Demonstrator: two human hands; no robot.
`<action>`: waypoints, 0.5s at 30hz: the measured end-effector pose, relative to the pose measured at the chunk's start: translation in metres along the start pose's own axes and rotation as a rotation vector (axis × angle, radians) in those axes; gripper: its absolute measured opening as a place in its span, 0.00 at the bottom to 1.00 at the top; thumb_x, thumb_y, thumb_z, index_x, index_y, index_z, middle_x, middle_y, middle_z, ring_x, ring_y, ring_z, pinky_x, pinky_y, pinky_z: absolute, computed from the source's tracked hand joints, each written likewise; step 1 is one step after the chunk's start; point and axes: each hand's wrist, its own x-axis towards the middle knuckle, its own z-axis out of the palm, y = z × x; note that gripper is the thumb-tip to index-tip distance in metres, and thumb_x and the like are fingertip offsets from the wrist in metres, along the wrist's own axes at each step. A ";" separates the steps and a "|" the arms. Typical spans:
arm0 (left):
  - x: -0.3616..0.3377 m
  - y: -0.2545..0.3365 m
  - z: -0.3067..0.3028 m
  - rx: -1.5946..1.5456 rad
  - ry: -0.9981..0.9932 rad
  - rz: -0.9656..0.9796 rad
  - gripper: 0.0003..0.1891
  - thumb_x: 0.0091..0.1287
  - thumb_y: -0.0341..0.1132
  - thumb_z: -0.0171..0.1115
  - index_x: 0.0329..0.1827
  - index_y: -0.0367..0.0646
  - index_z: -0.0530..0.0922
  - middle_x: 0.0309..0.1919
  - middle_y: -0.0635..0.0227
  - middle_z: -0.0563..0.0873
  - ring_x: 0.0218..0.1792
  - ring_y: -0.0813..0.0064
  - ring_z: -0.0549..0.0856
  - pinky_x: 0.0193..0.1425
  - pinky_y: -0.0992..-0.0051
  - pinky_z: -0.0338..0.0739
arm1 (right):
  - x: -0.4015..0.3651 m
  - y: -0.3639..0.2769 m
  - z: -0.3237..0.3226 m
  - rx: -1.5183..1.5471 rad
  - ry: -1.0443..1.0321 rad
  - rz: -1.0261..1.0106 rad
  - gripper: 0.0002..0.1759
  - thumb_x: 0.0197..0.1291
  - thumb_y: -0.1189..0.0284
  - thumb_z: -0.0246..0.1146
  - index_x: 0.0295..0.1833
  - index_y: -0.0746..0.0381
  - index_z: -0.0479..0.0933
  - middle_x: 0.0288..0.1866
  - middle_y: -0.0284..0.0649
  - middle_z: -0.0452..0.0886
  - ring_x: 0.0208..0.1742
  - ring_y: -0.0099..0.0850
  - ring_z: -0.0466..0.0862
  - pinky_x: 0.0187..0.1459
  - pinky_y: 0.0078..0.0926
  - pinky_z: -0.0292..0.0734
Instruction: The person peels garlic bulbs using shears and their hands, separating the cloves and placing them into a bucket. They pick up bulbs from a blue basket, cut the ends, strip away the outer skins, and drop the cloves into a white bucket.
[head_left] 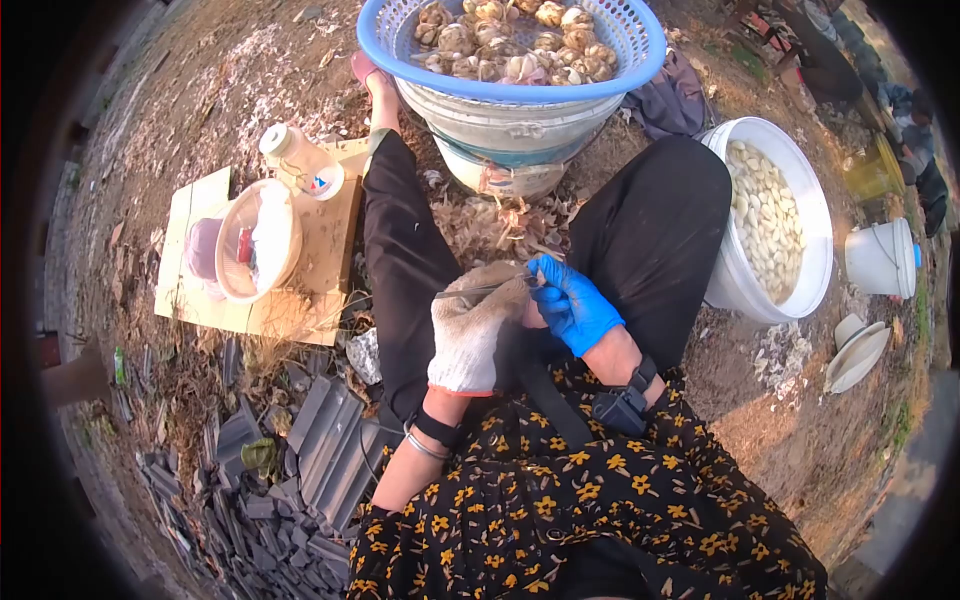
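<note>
My left hand (pixel 468 335), in a white knitted glove soiled at the fingers, is closed around a thin dark metal strip like a slim knife (pixel 466 293). Close against it is my right hand (pixel 574 306), in a blue glove, with fingers pinched together; what they hold is too small to make out. Both hands meet above my lap, between my knees. Beyond them a blue perforated basket (pixel 510 92) full of garlic bulbs (pixel 500 40) rests on a white bucket (pixel 500 140). To the right, a white bucket (pixel 818 225) holds peeled garlic cloves (pixel 766 220).
On the left, a wooden board (pixel 190 285) carries a plastic jar (pixel 300 160) and a small pinkish basket (pixel 284 265). Broken roof tiles (pixel 335 440) lie at lower left. A lidded white pail (pixel 878 260) stands at far right. Garlic skins (pixel 480 225) litter the ground.
</note>
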 end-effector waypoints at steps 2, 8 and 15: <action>-0.001 -0.001 0.003 0.055 0.011 0.060 0.12 0.64 0.24 0.68 0.51 0.31 0.83 0.39 0.63 0.88 0.36 0.78 0.85 0.41 0.80 0.80 | -0.001 0.000 0.004 -0.052 0.073 -0.009 0.13 0.68 0.68 0.65 0.52 0.64 0.80 0.35 0.26 0.76 0.27 0.12 0.67 0.23 0.07 0.58; 0.004 -0.007 0.003 -0.009 0.104 -0.057 0.10 0.66 0.27 0.67 0.47 0.33 0.83 0.36 0.65 0.88 0.34 0.78 0.86 0.35 0.81 0.79 | -0.005 -0.001 0.010 -0.379 0.048 -0.139 0.10 0.63 0.65 0.68 0.44 0.59 0.82 0.30 0.27 0.79 0.25 0.17 0.73 0.25 0.19 0.69; 0.025 -0.019 -0.020 -0.196 0.402 -0.048 0.09 0.64 0.27 0.69 0.45 0.34 0.83 0.33 0.64 0.88 0.29 0.75 0.86 0.34 0.80 0.79 | -0.002 0.005 0.002 -0.354 0.036 -0.133 0.12 0.66 0.73 0.65 0.51 0.69 0.80 0.39 0.37 0.83 0.22 0.13 0.67 0.22 0.08 0.59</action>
